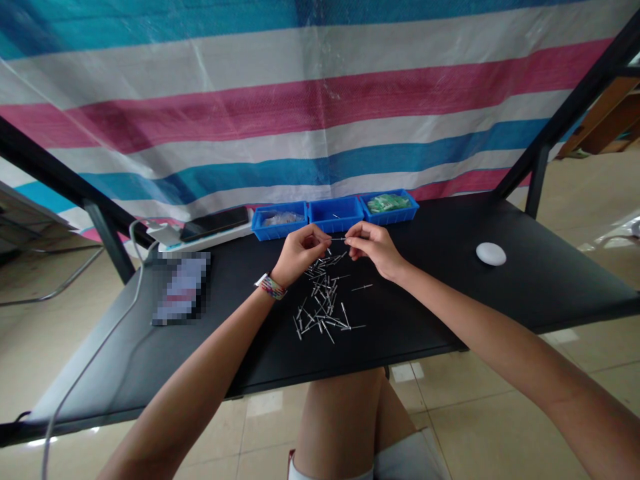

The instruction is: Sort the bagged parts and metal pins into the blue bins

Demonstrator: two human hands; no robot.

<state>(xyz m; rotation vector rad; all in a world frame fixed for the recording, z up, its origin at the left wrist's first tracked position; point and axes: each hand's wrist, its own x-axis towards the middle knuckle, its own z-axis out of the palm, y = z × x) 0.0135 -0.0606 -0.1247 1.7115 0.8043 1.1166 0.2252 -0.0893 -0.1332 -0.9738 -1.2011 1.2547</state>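
Observation:
My left hand (299, 254) and my right hand (373, 247) meet above the black table (450, 293), fingers pinched. Between them a thin metal rivet (339, 239) is held level, one end in each hand. What else the left fingers hold is too small to make out. Below the hands lies a loose pile of several metal rivets (323, 300); one rivet (362, 288) lies apart to the right. A beaded band circles my left wrist.
Three blue bins stand at the table's back edge: left bin (278, 223) with clear pieces, middle bin (335, 215), right bin (389, 205) with green parts. A phone (215, 222), power strip with cable, blurred card (180, 290) and white round puck (491, 253) also sit there.

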